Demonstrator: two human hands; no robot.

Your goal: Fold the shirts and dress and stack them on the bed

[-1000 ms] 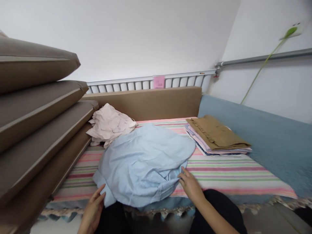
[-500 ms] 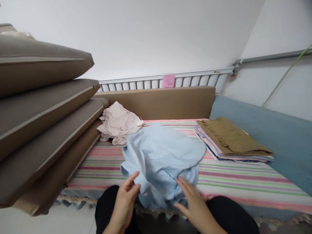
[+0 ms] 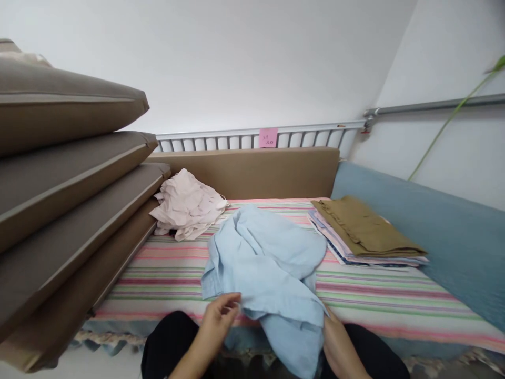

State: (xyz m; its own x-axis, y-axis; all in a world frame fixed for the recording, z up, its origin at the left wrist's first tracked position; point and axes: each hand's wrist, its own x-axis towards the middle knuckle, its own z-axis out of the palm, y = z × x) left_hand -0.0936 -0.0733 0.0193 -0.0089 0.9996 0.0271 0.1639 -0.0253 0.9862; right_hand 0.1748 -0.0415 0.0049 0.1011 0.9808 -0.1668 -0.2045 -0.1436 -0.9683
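Note:
A crumpled light blue shirt point(image 3: 272, 247) lies on the striped bed cover in front of me, its near part hanging over the bed's front edge between my knees. My left hand point(image 3: 223, 316) is at the shirt's near left side, fingers bent, with a gap between thumb and forefinger and no cloth visibly caught in them. On the right, my right hand point(image 3: 335, 339) grips the shirt's edge. Its fingers are mostly hidden behind the fabric.
A folded brown garment point(image 3: 366, 226) tops a stack of folded clothes at right. Crumpled pale pink clothes point(image 3: 189, 202) lie at back left. Stacked brown cushions point(image 3: 71, 195) rise at left. A brown panel point(image 3: 276, 171) and blue side cushion point(image 3: 426, 226) border the bed.
The shirt has been turned and drawn towards me, and its near part now hangs over the edge. My right hand has moved right and closed on the cloth; my left has shifted slightly right.

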